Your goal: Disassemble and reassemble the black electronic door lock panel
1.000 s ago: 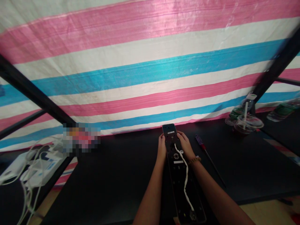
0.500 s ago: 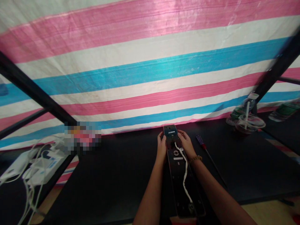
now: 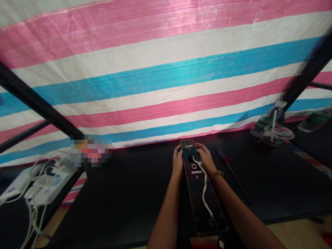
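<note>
A long, narrow black panel [image 3: 201,193] lies lengthwise on the black table [image 3: 124,193], its far end toward the striped sheet. A white cable [image 3: 204,188] runs along its top face. My left hand [image 3: 177,160] grips the panel's far end from the left side, fingers curled round the edge. My right hand [image 3: 205,157] grips the same end from the right, fingers closed on it. A beaded bracelet sits on my right wrist.
A screwdriver [image 3: 229,169] with a purple and red handle lies right of the panel. Plastic cups and bottles [image 3: 275,133] stand at the far right. White chargers and cables [image 3: 36,186] lie at the left. A pink, white and blue striped sheet [image 3: 166,69] hangs behind.
The panel has slid away from me, toward the striped sheet, so its near end now shows above the table edge. Both hands kept their hold on the far end.
</note>
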The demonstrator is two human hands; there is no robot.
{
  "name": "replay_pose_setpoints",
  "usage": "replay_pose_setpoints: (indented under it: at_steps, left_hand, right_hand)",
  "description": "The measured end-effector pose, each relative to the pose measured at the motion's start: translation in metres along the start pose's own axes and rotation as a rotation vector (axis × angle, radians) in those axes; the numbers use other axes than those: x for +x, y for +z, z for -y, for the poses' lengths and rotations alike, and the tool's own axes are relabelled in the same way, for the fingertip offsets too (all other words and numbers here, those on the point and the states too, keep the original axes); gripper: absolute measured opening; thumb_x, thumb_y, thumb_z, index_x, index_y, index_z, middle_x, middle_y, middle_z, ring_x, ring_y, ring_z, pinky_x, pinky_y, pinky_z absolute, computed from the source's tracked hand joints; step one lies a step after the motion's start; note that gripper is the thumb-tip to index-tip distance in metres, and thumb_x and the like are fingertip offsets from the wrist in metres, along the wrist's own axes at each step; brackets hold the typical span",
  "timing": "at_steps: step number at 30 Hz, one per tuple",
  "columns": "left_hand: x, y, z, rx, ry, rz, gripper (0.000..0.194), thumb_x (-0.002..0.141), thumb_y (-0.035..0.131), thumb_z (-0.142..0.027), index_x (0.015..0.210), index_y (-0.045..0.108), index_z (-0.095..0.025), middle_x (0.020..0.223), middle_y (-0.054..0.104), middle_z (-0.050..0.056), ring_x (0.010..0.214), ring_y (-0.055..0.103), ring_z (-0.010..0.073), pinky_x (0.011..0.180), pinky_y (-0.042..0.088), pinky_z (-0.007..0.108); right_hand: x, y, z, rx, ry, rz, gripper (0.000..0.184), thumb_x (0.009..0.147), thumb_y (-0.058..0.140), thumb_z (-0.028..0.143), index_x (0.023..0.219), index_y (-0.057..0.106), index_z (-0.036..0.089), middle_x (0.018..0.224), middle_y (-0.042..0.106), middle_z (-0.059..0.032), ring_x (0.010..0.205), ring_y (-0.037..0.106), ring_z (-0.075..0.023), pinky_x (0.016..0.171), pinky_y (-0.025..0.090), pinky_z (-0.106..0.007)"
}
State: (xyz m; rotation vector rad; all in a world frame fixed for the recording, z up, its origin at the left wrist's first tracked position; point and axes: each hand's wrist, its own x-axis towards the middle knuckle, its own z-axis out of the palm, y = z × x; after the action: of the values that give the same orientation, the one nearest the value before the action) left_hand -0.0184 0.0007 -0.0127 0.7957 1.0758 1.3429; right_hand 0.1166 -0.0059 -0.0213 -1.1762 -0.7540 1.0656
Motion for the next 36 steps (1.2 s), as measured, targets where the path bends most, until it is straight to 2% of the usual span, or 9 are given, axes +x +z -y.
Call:
replay_pose_setpoints:
  at_steps: [7, 13, 19, 25, 30, 36]
  left_hand:
    - [-0.002, 0.001, 0.001, -0.001, -0.004, -0.037, 0.044, 0.075, 0.062, -0.023, 0.118, 0.065, -0.014, 0.099, 0.073, 0.008, 0.077, 0.066, 0.0156, 0.068, 0.050, 0.025]
    - [-0.005, 0.005, -0.003, -0.035, 0.040, -0.055, 0.035, 0.075, 0.062, -0.020, 0.109, 0.068, -0.015, 0.115, 0.072, 0.012, 0.098, 0.068, 0.0204, 0.084, 0.051, 0.029]
    - [-0.004, 0.005, -0.001, -0.062, 0.055, -0.037, 0.032, 0.075, 0.064, -0.021, 0.106, 0.066, -0.015, 0.113, 0.072, 0.012, 0.104, 0.067, 0.0228, 0.090, 0.051, 0.032]
    - [0.000, 0.002, 0.006, -0.090, 0.031, -0.021, 0.042, 0.075, 0.067, -0.026, 0.115, 0.059, -0.019, 0.118, 0.069, 0.012, 0.102, 0.068, 0.0218, 0.086, 0.052, 0.032]
    - [-0.005, 0.001, 0.002, -0.114, 0.014, 0.017, 0.048, 0.074, 0.067, -0.029, 0.120, 0.054, -0.019, 0.115, 0.069, 0.011, 0.095, 0.069, 0.0209, 0.079, 0.053, 0.031]
    - [-0.015, 0.005, -0.006, -0.144, 0.004, 0.087, 0.050, 0.074, 0.065, -0.037, 0.120, 0.054, -0.020, 0.105, 0.071, 0.007, 0.086, 0.069, 0.0210, 0.076, 0.053, 0.033]
  right_hand:
    - [0.000, 0.000, 0.000, 0.000, 0.012, -0.009, 0.035, 0.066, 0.062, 0.027, 0.100, 0.067, 0.019, 0.094, 0.072, -0.0032, 0.076, 0.063, -0.0187, 0.068, 0.050, -0.030]
    - [-0.001, 0.001, -0.001, -0.001, 0.012, -0.014, 0.034, 0.066, 0.062, 0.028, 0.099, 0.067, 0.020, 0.091, 0.072, -0.0028, 0.076, 0.064, -0.0197, 0.068, 0.050, -0.030]
    - [0.000, 0.001, -0.001, 0.006, 0.005, -0.038, 0.034, 0.070, 0.066, 0.040, 0.098, 0.066, 0.020, 0.093, 0.071, -0.0039, 0.084, 0.065, -0.0217, 0.075, 0.052, -0.033]
    - [-0.003, 0.002, 0.000, -0.002, -0.001, -0.061, 0.037, 0.072, 0.067, 0.047, 0.099, 0.066, 0.021, 0.093, 0.072, -0.0044, 0.087, 0.066, -0.0238, 0.076, 0.053, -0.034]
    - [-0.007, 0.002, 0.004, -0.015, 0.008, -0.049, 0.038, 0.074, 0.067, 0.050, 0.099, 0.067, 0.022, 0.087, 0.072, -0.0036, 0.083, 0.066, -0.0240, 0.072, 0.053, -0.034]
    - [-0.011, 0.005, 0.013, -0.008, -0.066, 0.035, 0.046, 0.078, 0.061, 0.062, 0.098, 0.070, 0.022, 0.096, 0.073, -0.0046, 0.094, 0.065, -0.0252, 0.083, 0.051, -0.036]
